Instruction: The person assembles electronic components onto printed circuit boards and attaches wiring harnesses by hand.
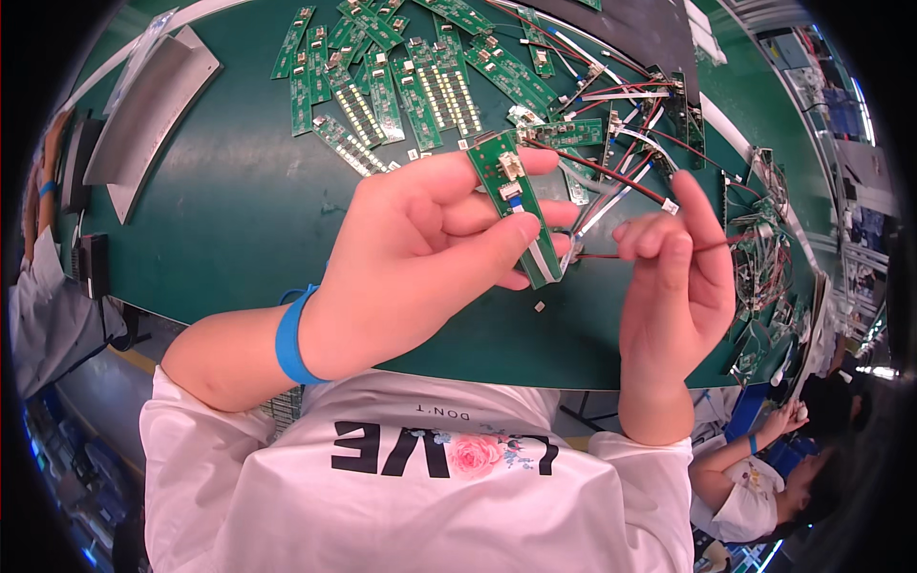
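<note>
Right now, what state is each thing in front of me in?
Left hand, gripping the circuit board
Circuit board, held tilted
White ribbon cable, at board's connector, seating unclear
Right hand, curled, grip unclear
Dark red wire, running to right hand
Loose boards, spread, overlapping
Blue wristband, on left wrist

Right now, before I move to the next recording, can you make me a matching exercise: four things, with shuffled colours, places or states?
Column one:
1. Wristband
2. Left hand
3. Tabletop
4. Curved panel

Column two:
A. Dark green
B. Lying at the picture's upper left
C. Bright blue
D. Holding a board

Pairs: 1-C, 2-D, 3-A, 4-B
</note>
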Tool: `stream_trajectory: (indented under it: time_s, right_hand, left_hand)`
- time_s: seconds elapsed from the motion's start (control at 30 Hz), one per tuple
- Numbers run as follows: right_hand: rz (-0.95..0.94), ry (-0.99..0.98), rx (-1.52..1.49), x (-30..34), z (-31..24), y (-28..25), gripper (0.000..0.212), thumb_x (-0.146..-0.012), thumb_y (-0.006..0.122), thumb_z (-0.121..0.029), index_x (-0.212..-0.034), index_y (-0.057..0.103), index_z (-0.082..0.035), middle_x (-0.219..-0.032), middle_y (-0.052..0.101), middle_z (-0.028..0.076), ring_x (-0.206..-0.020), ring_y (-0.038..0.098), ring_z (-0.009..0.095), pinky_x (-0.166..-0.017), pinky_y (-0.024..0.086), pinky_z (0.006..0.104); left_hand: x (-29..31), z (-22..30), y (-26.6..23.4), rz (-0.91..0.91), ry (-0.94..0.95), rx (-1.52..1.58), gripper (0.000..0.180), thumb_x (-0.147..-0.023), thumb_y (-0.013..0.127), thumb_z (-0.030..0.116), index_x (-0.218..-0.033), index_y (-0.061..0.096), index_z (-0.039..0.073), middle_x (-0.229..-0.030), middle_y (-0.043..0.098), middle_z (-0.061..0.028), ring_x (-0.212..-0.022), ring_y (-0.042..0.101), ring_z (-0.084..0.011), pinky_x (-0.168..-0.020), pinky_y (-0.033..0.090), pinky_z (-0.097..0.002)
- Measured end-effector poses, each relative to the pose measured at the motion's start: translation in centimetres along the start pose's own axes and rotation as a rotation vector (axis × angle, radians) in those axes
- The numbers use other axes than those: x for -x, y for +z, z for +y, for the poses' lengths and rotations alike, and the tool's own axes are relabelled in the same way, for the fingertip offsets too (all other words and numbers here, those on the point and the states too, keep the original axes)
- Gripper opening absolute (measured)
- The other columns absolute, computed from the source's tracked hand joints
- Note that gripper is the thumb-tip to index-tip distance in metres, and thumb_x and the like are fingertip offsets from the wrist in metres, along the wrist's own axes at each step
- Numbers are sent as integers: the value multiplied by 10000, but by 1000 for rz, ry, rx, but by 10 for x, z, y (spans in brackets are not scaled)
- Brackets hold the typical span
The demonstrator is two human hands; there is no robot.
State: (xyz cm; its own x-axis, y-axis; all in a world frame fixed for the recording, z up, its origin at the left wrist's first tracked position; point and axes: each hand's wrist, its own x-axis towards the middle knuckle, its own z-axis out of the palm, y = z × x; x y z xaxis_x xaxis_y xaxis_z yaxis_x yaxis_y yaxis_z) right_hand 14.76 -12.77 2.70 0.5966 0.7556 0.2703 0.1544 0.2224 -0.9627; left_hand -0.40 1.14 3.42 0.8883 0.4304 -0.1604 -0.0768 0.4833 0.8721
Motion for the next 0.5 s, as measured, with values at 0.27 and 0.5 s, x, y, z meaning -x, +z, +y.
stream_trajectory:
  time_s: [0.27,0.5]
  right_hand:
    - [-91,-77,217,6,-11,9,492,-998,381,-324,-1290,430,69,-736,479,14,-533,372,53,-501,326,201]
    - [-315,-498,620,8,-20,5,277,-758,648,8,-1028,587,8,-758,650,81,-525,571,200,-478,428,299]
  left_hand:
    - [-2,-12,2,40,65,-177,356,-927,512,37,-1272,495,-48,-1052,662,-186,-955,659,-208,-679,548,-244]
    - [-2,-24,-4,-48,224,-407,307,-928,496,16,-1225,543,-43,-986,692,-113,-833,655,-124,-650,515,-220]
